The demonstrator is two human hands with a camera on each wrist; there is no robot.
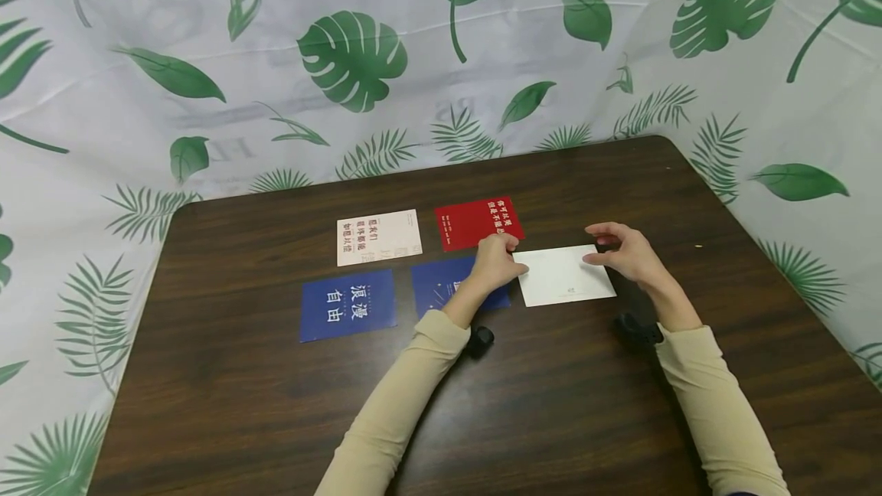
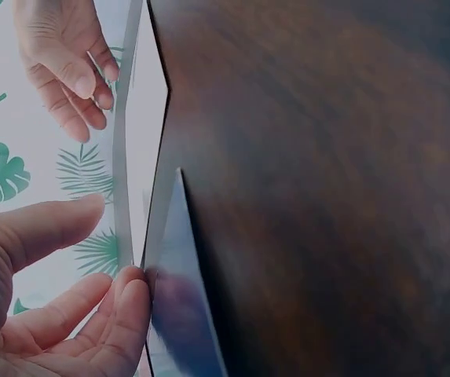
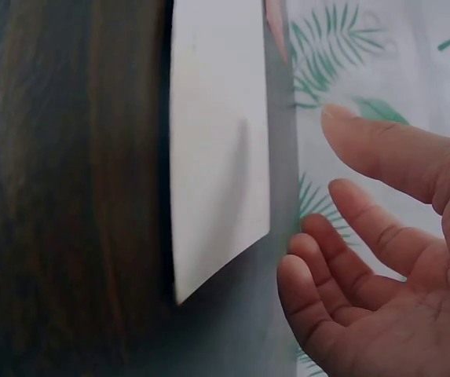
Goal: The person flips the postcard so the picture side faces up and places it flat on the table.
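A blank-looking white card (image 1: 561, 282) with a small mark near its lower edge lies on the dark wooden table. My left hand (image 1: 492, 265) is at its left edge, thumb and fingers apart; in the left wrist view the fingertips (image 2: 134, 294) meet the seam where the white card and a blue card (image 2: 181, 283) come together. Over the right end of the white card hovers my right hand (image 1: 625, 252), fingers loosely bent and apart from the card in the right wrist view. My left forearm and hand hide part of the blue card and a corner of the red card (image 1: 468, 224).
Left of the hands lie a cream card (image 1: 379, 232) with dark red writing and another blue card (image 1: 347, 320) with white writing. Behind the table's far edge hangs a white curtain (image 1: 262, 121) with green leaves. Each wrist carries a black device (image 1: 480, 341).
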